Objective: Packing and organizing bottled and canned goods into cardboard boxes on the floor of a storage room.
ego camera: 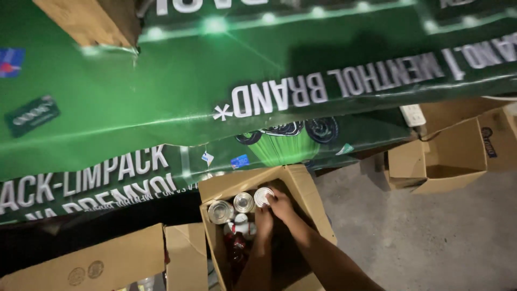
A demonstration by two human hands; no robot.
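A big green banner [161,102] with white lettering fills the upper half of the view, sagging over whatever stands behind it. Below it lies a grey concrete floor [431,237], with an open, empty cardboard carton [439,161] standing off to the right and another cardboard box [102,264] at the lower left edge.

In the middle, just under the banner's hem, stands the open cardboard box [301,188] both arms reach into. Inside it, at the far left corner, three tin cans [243,202] stand upright in a row, their round silver tops facing up, so their long axes run straight up toward the camera. Closer in, red-and-white containers [237,237] sit beneath and beside them; what they are is too dim to tell.

The right hand [281,206] comes in from the lower right, and its grip is curled around the rightmost can [263,196], fingertips touching the rim. The left hand [264,220] sits just beside it, slightly nearer the camera, fingers bent down into the box; whether it pinches anything I cannot tell, since its fingertips are hidden. The cans lie ahead and left of both hands, and the right hand is the nearer one.
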